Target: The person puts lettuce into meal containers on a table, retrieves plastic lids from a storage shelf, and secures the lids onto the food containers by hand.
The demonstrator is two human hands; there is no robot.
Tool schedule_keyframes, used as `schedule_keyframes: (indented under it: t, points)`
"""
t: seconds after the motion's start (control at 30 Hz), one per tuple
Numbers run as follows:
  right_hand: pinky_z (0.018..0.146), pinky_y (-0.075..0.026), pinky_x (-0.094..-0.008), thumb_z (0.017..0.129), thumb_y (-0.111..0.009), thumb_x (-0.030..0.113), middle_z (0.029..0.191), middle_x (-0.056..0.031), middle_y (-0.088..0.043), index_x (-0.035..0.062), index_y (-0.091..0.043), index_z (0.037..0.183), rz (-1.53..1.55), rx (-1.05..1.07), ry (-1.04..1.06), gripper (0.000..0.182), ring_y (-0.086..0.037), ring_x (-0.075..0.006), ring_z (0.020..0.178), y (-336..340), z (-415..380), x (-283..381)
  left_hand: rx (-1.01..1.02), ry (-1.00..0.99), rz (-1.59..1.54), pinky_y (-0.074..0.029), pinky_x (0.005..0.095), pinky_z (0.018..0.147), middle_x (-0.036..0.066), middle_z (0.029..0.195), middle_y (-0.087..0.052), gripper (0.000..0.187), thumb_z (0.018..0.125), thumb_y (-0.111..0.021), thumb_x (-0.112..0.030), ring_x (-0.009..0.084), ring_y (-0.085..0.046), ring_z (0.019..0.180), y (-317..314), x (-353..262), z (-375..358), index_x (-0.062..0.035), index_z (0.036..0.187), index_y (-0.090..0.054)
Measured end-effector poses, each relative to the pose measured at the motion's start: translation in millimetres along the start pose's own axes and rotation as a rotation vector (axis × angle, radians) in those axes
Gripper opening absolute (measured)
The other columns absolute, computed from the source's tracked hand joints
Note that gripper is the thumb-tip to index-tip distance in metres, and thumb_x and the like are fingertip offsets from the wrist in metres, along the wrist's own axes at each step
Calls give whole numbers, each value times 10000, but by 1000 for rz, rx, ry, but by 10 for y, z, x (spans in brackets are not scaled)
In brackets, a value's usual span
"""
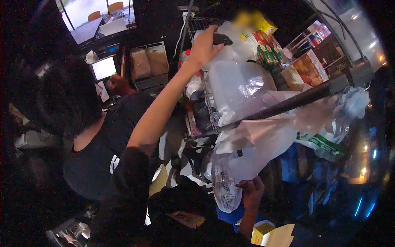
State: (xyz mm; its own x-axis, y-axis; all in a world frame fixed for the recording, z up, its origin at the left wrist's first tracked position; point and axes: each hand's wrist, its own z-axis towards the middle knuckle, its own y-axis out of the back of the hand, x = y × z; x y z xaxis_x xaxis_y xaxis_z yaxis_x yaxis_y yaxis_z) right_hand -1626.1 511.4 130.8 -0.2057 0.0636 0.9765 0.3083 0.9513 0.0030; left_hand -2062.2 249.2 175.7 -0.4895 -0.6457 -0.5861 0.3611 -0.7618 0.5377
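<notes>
My left hand (204,46) is raised high over the wire rack (212,103), its thumb and fingers closed around a small black object (222,39). What kind of object that is, I cannot make out. Beside and below it are clear plastic bags (236,80) with pale contents. Lower down, my right hand (252,189) has curled fingers pinched at the edge of a clear plastic bag (238,164) hanging from the rack. A round, ribbed, see-through item (226,189) shows just left of those fingers; plastic partly hides it.
A co-worker (94,136) in a black shirt stands close at left, one hand (120,85) by a lit tablet (104,68). A dark bar (296,101) crosses the rack front. Printed packets (269,51), a box (308,70) and a wire basket (150,66) stand behind.
</notes>
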Motion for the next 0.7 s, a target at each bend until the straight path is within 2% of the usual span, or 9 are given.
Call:
schedule_keyframes:
  t: [0.03, 0.07, 0.17, 0.27, 0.37, 0.47, 0.57, 0.6, 0.7]
  points:
    - [688, -591, -393, 920, -608, 190, 795, -105, -641, 16, -561, 1026, -47, -19, 4, 209, -655, -206, 737, 72, 38, -98, 54, 51, 55, -504, 471, 832, 225, 1013, -641, 672, 790, -751, -276, 419, -603, 987, -52, 85, 7, -66, 1337, -422]
    - [690, -592, -402, 922, -598, 175, 827, -113, -642, 9, -558, 1039, -93, -38, 5, 207, -654, -215, 752, 207, 66, -279, 50, 21, 198, -479, 456, 905, 208, 1111, -614, 684, 773, -762, -283, 400, -562, 1088, -152, 169, -28, -72, 1336, -438]
    - [694, -595, -427, 924, -593, 163, 943, -139, -632, -13, -549, 1080, -110, -142, 64, 239, -650, -243, 815, 161, 64, -303, -140, -105, 298, -437, 464, 976, 177, 1216, -572, 639, 781, -742, -243, 380, -521, 1162, -221, 172, -220, -78, 1329, -458]
    - [700, -599, -444, 918, -615, 169, 1045, -154, -608, -25, -532, 1127, -122, -145, 72, 298, -645, -266, 874, 139, 83, -281, 268, -200, -90, -411, 459, 1013, 151, 1285, -534, 555, 800, -707, -175, 380, -507, 1182, 165, -108, -414, -73, 1303, -494]
    - [704, -599, -451, 907, -643, 164, 1075, -159, -600, -23, -523, 1150, -108, -112, 59, 329, -643, -272, 904, 138, 67, -240, 558, -530, 167, -447, 436, 977, 165, 1249, -542, 480, 818, -676, -124, 369, -528, 1159, 308, -333, -639, -48, 1267, -525]
    - [709, -596, -441, 897, -658, 154, 1031, -151, -618, -20, -527, 1156, -249, -114, 141, 338, -652, -265, 865, 257, 130, -518, 483, -296, 56, -499, 411, 882, 187, 1148, -573, 430, 819, -688, -133, 363, -590, 1055, 341, -291, -761, -21, 1213, -555]
    - [701, -592, -418, 886, -664, 140, 940, -121, -641, -15, -544, 1144, -273, -63, 112, 324, -659, -251, 793, 207, 208, -626, 82, -85, -115, -524, 411, 780, 196, 1033, -593, 448, 815, -714, -185, 363, -641, 917, -21, -29, -833, -3, 1192, -556]
    - [696, -592, -411, 884, -663, 135, 909, -110, -644, -14, -550, 1135, -213, -33, 74, 312, -659, -245, 773, 146, 218, -551, 25, -17, -135, -520, 426, 756, 200, 982, -624, 465, 808, -737, -245, 368, -654, 838, -130, 13, -867, 6, 1160, -568]
    - [680, -590, -390, 880, -656, 117, 822, -80, -644, -8, -564, 1103, 36, 57, -53, 272, -656, -225, 727, -226, 187, -73, 166, 173, -82, -520, 446, 868, 257, 1120, -601, 542, 761, -742, -241, 412, -626, 987, -220, -6, -787, 32, 1191, -558]
